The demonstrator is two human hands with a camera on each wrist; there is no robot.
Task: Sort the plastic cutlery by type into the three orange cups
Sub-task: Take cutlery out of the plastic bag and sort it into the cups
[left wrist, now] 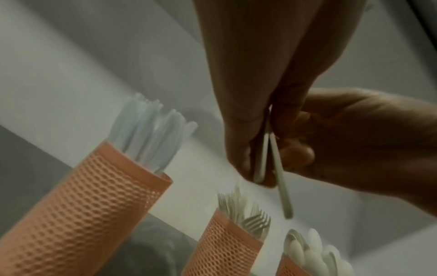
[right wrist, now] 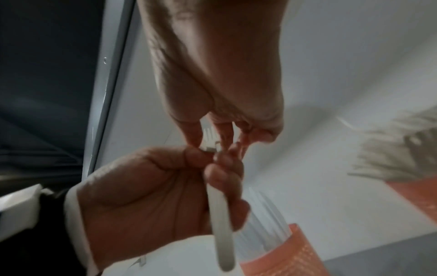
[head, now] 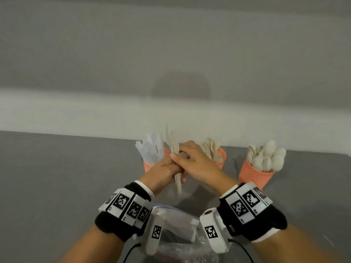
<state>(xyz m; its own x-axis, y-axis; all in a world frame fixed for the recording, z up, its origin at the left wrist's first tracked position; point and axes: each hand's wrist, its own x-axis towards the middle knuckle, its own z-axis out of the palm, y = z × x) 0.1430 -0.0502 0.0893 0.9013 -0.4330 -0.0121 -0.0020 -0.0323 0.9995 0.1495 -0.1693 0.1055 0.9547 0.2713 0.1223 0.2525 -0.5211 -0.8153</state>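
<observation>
Three orange mesh cups stand along the table's back edge. The left cup point(head: 147, 165) point(left wrist: 106, 205) point(right wrist: 290, 252) holds clear knives. Cream forks fill the middle cup point(head: 221, 158) point(left wrist: 224, 242) point(right wrist: 413, 196), and white spoons fill the right cup point(head: 254, 175) point(left wrist: 290, 267). In front of the left and middle cups my hands meet above the table. My left hand point(head: 171, 168) point(left wrist: 250, 149) point(right wrist: 153, 196) grips a few cream forks point(head: 177, 182) point(left wrist: 281, 183) point(right wrist: 221, 224) by their handles, tines up. My right hand point(head: 177, 155) point(left wrist: 300, 153) point(right wrist: 212, 138) pinches them near the tines.
A clear plastic zip bag point(head: 176, 223) lies on the grey table point(head: 66, 177) near me, between my wrists. A white wall rises right behind the cups. Open grey table stretches to the left of the cups.
</observation>
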